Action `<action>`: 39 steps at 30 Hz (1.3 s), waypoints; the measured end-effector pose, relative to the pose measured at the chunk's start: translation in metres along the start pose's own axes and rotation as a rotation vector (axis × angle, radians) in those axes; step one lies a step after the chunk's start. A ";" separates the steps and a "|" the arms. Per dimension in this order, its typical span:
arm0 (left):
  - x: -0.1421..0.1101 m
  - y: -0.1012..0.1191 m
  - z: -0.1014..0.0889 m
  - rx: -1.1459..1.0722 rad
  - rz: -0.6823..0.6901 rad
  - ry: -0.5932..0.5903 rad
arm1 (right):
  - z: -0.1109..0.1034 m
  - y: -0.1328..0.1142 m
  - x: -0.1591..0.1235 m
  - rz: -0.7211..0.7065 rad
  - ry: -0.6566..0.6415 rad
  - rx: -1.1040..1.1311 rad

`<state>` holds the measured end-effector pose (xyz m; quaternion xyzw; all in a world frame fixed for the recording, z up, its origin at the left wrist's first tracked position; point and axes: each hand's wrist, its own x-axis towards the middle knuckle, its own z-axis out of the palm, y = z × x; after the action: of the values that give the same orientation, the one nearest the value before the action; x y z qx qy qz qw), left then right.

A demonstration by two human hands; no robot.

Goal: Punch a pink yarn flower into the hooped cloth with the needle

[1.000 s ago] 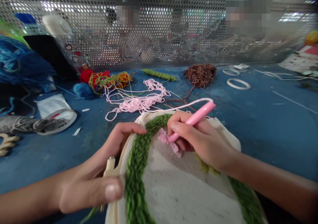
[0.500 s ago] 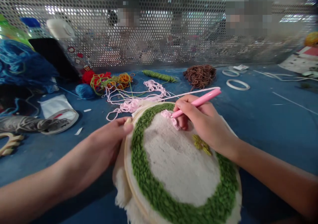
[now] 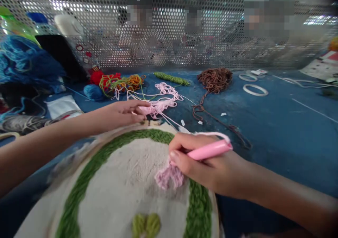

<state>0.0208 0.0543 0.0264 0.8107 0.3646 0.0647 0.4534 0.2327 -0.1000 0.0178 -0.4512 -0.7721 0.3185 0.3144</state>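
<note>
A wooden embroidery hoop [image 3: 148,123] holds cream cloth [image 3: 124,181], tilted toward me, with a ring of green looped yarn [image 3: 199,210] and a small green leaf shape [image 3: 145,225]. My right hand [image 3: 203,167] grips a pink punch needle [image 3: 208,150], its fingers pressed on the cloth beside a patch of pink loops [image 3: 169,176]. The needle's tip is hidden. My left hand [image 3: 123,113] lies with its fingers extended at the hoop's far edge, touching loose pink yarn [image 3: 158,106].
Brown yarn [image 3: 215,79], a green skein [image 3: 171,78], a tangled multicoloured bundle [image 3: 120,83] and a blue ball [image 3: 93,92] lie on the blue table [image 3: 280,125]. White rings [image 3: 255,89] sit to the right. A perforated metal screen [image 3: 169,26] stands behind, with blurred people beyond.
The hoop has turned and tipped toward me, bringing its clamp to the far edge. My left hand has moved from the hoop's left side to that far edge. My right hand has moved nearer me.
</note>
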 end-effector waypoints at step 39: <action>-0.020 0.000 0.013 -0.694 -0.255 0.149 | 0.000 0.023 0.004 0.039 0.197 0.081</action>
<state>0.0117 0.0319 0.0229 0.5500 0.4509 0.1861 0.6779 0.2424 -0.0873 0.0002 -0.4820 -0.7152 0.3097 0.4004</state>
